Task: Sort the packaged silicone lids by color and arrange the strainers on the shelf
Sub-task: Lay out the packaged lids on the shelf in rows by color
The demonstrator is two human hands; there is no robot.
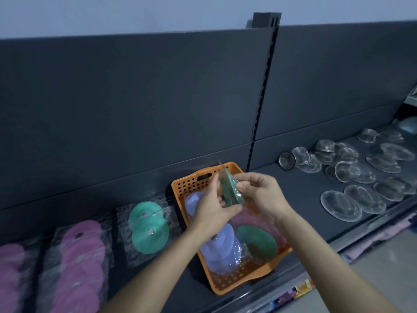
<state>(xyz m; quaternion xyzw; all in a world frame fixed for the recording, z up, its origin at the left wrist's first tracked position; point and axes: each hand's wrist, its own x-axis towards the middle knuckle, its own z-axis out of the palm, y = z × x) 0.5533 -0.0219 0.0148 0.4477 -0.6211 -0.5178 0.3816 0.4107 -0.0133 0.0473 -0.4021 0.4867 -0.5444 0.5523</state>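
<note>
Both hands hold a green packaged lid (228,191) edge-on above the orange basket (242,280). My left hand (213,207) grips its lower edge and my right hand (259,192) pinches its upper right side. Inside the basket lie lavender lids (220,241), a green lid (257,241) and pink lids (248,219) in clear bags. On the shelf to the left sit a pile of green lids (147,223) and rows of pink lids (82,251). Several clear strainers (352,175) are spread over the shelf to the right.
A dark back panel with a slotted upright (262,96) rises behind the shelf. The shelf's front edge (338,242) runs diagonally at lower right, with coloured goods below it. A round mesh strainer (287,161) stands on its rim next to the upright.
</note>
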